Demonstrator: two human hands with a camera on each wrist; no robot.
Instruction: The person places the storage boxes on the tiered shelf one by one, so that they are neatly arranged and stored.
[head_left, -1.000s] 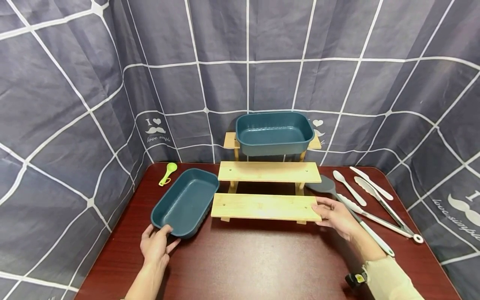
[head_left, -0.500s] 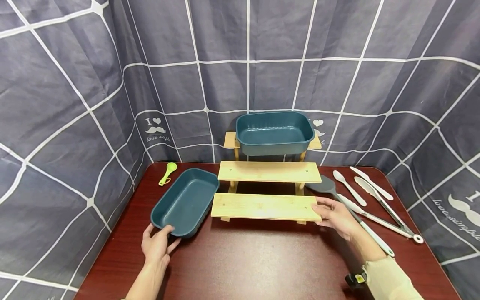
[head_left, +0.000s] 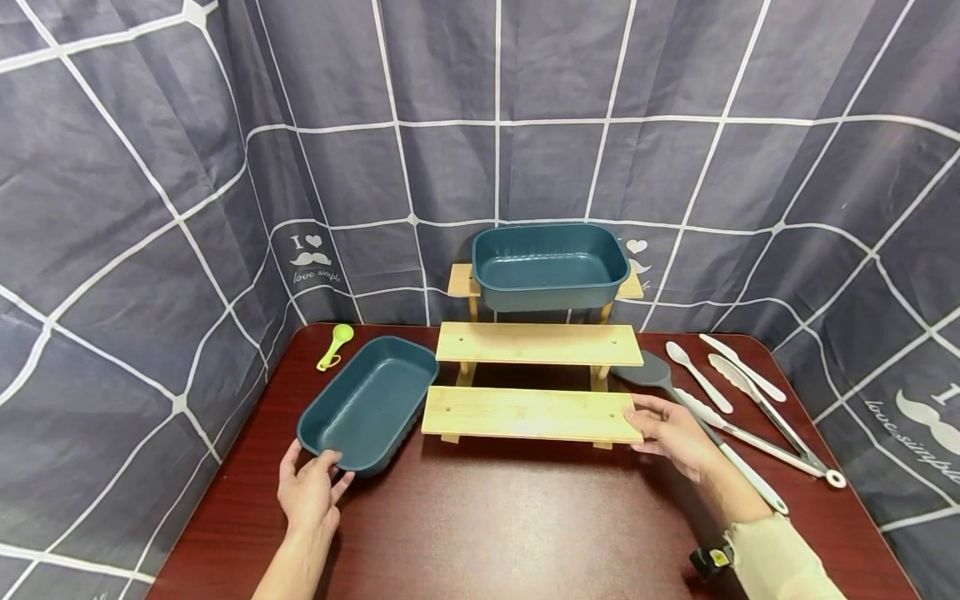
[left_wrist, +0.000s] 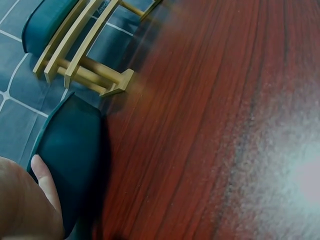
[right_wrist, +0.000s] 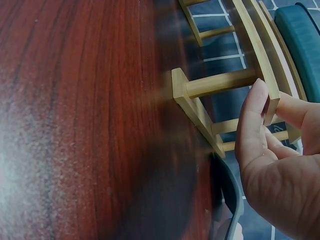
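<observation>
At the left of the table lies a dark teal rectangular basin (head_left: 371, 404), set at a slant. My left hand (head_left: 307, 496) pinches its near corner, thumb over the rim; the left wrist view shows a finger against the basin's outer wall (left_wrist: 75, 145). A three-tier wooden step rack (head_left: 532, 414) stands at the centre. My right hand (head_left: 675, 433) grips the right end of its lowest board, with thumb and fingers on either face in the right wrist view (right_wrist: 267, 100). A second teal basin (head_left: 551, 271) sits on the top tier.
Right of the rack lie a grey-headed turner (head_left: 648, 371), white-tipped tongs (head_left: 780, 425), a white spoon (head_left: 697, 375) and a white knife (head_left: 742, 367). A green measuring spoon (head_left: 335, 346) lies at the back left. Grey checked curtains (head_left: 555, 100) enclose the table.
The left basin's near end has shifted slightly to the left along with my left hand. My right hand and the rack have stayed put.
</observation>
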